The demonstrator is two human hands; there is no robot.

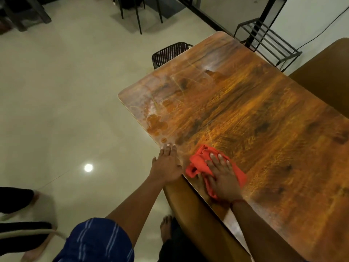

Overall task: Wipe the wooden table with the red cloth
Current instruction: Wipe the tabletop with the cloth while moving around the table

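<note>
Tabletop [255,110] fills the right of the view, wood grain, long axis running away from the person; nothing stands on it except the cloth and the hands. Far-left corner and the strip along the left edge look hazy, whitish film with blotchy ring marks and some streaks, so that part reads as not yet wiped clean, or only smeared. Middle and right of the tabletop show clearer, glossier grain; could be wiped, could just be the light, can't tell for sure. Near part by the left edge is also dull. Judgement: task under way, early to mid, most of the far-left area left to do. Black mesh chair [170,52] sits tucked at the far-left edge, a metal rack [268,40] beyond the far end. Red cloth [198,161] lies bunched on the tabletop near the left edge, at the near half, partly under the palm, with folds sticking out toward the far side and left. Right hand [222,178] presses flat on the cloth, fingers [221,159] spread and extended, not clenched, holding it down by pressure rather than a grip. Left hand [166,165] is just beside the cloth, fingers straight and together, tips touching the left edge of the tabletop, holding nothing, likely bracing.
</note>
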